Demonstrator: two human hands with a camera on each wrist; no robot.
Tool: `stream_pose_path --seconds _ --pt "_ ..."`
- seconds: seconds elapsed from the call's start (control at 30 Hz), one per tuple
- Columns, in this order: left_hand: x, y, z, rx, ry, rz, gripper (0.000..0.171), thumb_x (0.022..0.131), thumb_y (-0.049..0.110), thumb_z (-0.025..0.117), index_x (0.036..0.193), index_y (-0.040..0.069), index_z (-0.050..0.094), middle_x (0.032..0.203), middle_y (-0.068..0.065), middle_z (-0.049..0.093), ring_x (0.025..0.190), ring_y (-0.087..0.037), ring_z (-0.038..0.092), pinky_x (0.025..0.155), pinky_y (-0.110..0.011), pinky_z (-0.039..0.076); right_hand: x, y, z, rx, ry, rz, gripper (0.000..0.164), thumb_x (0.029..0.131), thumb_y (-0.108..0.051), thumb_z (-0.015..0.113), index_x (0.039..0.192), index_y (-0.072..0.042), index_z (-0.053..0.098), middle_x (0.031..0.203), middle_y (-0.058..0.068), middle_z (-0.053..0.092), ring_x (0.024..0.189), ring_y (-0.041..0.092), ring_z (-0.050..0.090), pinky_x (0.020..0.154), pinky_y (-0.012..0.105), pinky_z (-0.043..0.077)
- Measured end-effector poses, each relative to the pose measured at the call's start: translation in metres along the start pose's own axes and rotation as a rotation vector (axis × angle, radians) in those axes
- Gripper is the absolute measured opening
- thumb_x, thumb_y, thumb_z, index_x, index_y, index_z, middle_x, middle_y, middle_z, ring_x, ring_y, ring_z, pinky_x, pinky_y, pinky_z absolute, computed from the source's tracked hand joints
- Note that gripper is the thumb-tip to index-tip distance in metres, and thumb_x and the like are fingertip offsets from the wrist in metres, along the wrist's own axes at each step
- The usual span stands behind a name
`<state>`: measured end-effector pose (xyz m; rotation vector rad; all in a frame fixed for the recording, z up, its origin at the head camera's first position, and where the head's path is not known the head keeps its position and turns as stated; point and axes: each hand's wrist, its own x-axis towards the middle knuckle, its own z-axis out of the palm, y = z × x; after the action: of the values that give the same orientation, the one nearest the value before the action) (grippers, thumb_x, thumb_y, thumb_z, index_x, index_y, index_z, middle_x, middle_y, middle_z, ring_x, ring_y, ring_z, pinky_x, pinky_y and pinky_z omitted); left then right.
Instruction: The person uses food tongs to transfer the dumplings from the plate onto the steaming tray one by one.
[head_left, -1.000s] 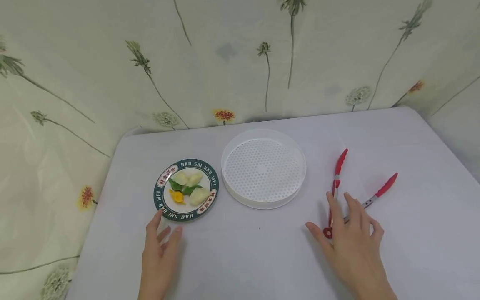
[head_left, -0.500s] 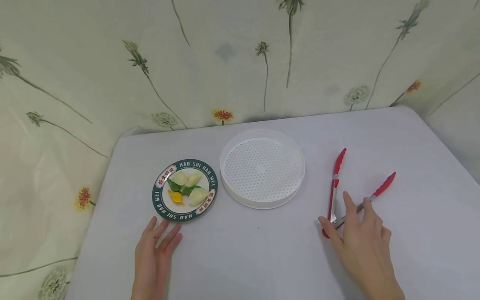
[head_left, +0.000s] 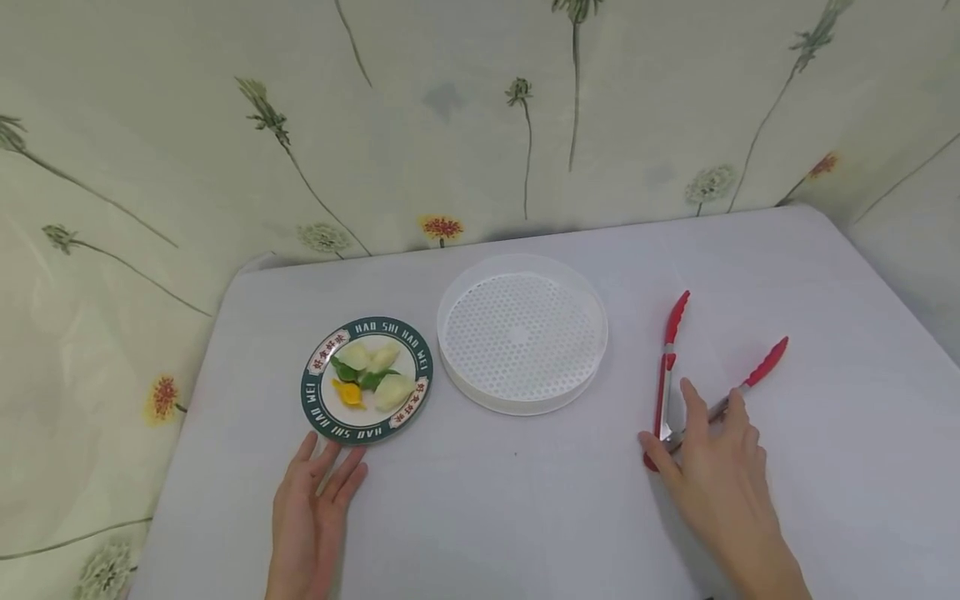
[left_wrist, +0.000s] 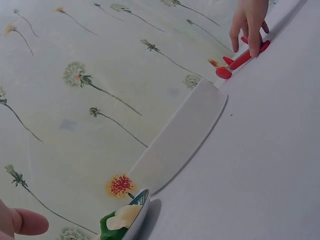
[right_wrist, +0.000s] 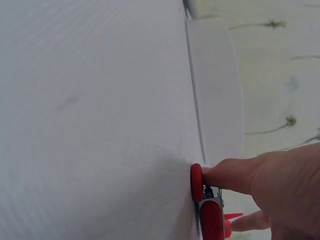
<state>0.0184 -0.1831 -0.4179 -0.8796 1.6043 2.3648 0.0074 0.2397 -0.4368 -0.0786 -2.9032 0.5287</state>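
One round perforated tray (head_left: pixel 517 321) stands on one table (head_left: pixel 517 508). Left of the tray sits one plate (head_left: pixel 311 392) with three pale pieces (head_left: pixel 393 392), two green pieces (head_left: pixel 375 379) and one yellow piece (head_left: pixel 348 394). Right of it: one pair of tongs (head_left: pixel 663 400). Nearer than the tray, two hands: one left hand (head_left: pixel 311 500), one right hand (head_left: pixel 716 471).

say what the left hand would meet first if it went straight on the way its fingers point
Most likely the near rim of the plate: the left hand ends right at it in the head view, though contact is unclear.
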Motion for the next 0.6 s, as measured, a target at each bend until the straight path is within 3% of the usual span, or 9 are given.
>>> stream_pose_path --seconds 0.23,0.4,0.6 --pt "-0.0002 -0.0002 -0.0018 0.009 -0.002 0.008 0.070 0.115 0.031 0.026 0.174 0.019 -0.009 0.179 -0.014 0.019 0.141 -0.014 0.057 0.113 -0.020 0.055 -0.0011 0.0036 0.0038 0.056 0.013 -0.076 0.072 0.086 -0.006 0.081 0.149 0.007 0.049 0.146 0.059 0.031 0.115 0.077 0.040 0.082 0.076 0.043" --pt "-0.0001 -0.0009 -0.0024 0.019 0.004 0.009 0.068 0.115 0.030 0.026 0.174 0.021 -0.008 0.180 -0.013 0.019 0.139 -0.013 0.059 0.114 -0.021 0.055 -0.0049 0.0036 0.0029 0.082 -0.003 -0.109 0.068 0.084 0.000 0.080 0.147 -0.001 0.054 0.153 0.049 0.033 0.121 0.075 0.040 0.081 0.081 0.047" --pt "0.0001 -0.0010 -0.0016 0.030 0.008 0.014 0.068 0.116 0.031 0.026 0.175 0.022 -0.006 0.180 -0.012 0.019 0.134 -0.010 0.062 0.112 -0.021 0.056 -0.0061 0.0031 -0.0014 0.048 -0.046 -0.171 0.075 0.080 0.009 0.080 0.149 -0.005 0.053 0.159 0.041 0.031 0.129 0.072 0.040 0.092 0.088 0.045"
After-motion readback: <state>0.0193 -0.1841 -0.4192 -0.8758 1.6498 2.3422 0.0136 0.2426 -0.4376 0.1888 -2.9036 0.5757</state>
